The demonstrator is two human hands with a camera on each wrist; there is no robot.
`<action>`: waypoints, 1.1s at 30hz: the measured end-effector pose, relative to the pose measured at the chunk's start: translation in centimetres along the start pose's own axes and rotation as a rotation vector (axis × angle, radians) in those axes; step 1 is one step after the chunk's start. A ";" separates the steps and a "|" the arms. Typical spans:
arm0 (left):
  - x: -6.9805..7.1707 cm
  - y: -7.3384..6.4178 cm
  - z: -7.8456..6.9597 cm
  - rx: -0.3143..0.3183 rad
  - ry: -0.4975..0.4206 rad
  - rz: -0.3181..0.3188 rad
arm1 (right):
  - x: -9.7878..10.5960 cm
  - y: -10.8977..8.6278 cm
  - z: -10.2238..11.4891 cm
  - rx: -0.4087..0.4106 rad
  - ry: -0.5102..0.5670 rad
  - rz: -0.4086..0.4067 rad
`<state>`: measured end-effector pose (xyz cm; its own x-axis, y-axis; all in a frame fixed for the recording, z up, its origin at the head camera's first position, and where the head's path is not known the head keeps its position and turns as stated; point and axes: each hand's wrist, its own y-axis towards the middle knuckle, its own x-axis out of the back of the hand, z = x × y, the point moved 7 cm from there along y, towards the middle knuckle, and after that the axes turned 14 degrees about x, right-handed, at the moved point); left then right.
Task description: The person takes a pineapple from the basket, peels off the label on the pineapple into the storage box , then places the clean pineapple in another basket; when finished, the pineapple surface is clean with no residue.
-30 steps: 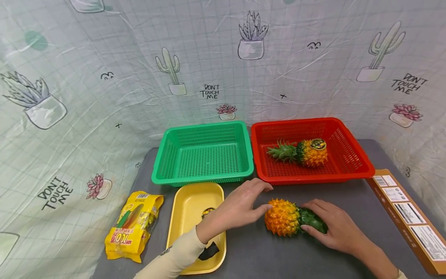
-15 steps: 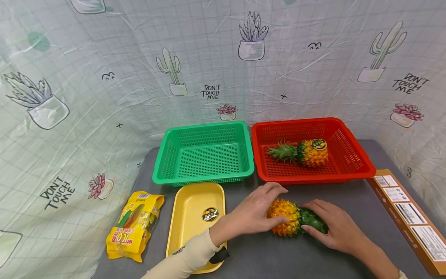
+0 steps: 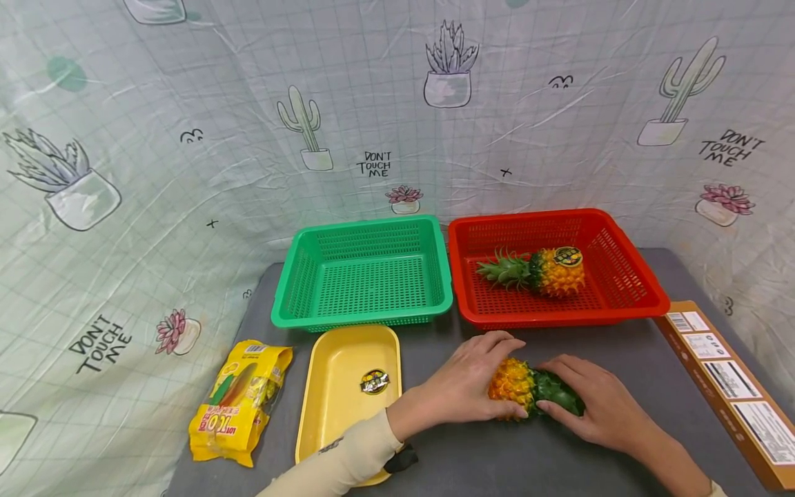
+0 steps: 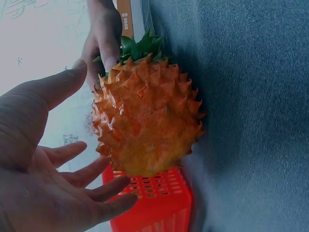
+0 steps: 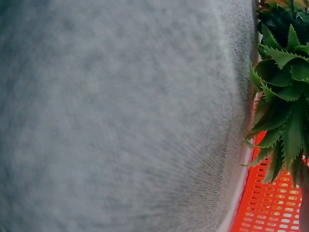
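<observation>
A small orange pineapple lies on its side on the dark table, its green crown pointing right. Around that crown my right hand is curled, thumb in front and fingers behind. My left hand is over the fruit's rounded left end, covering part of it in the head view. The left wrist view has the spiky base of the pineapple facing the palm, with thumb and fingers of the left hand spread beside it. Serrated crown leaves fill the right wrist view's right edge.
Behind are a green basket and a red basket, the red one holding another pineapple. Left of my hands sit a yellow tray with a round label and a yellow packet. A cardboard strip lies at right.
My left hand has moved right, from beside the pineapple's left end to over it. The right hand stays on the crown, and the pineapple has not visibly moved.
</observation>
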<state>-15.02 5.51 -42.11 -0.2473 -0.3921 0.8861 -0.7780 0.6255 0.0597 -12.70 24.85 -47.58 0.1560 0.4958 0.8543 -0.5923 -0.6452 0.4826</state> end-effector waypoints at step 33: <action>-3.7 0.6 0.1 0.046 0.086 0.064 | 0.1 0.1 -0.1 0.001 -0.004 0.005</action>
<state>-14.65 7.32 -45.38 -0.2488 -0.2919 0.9235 -0.7882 0.6152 -0.0179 -12.78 24.87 -47.47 0.1561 0.4906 0.8573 -0.5921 -0.6482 0.4787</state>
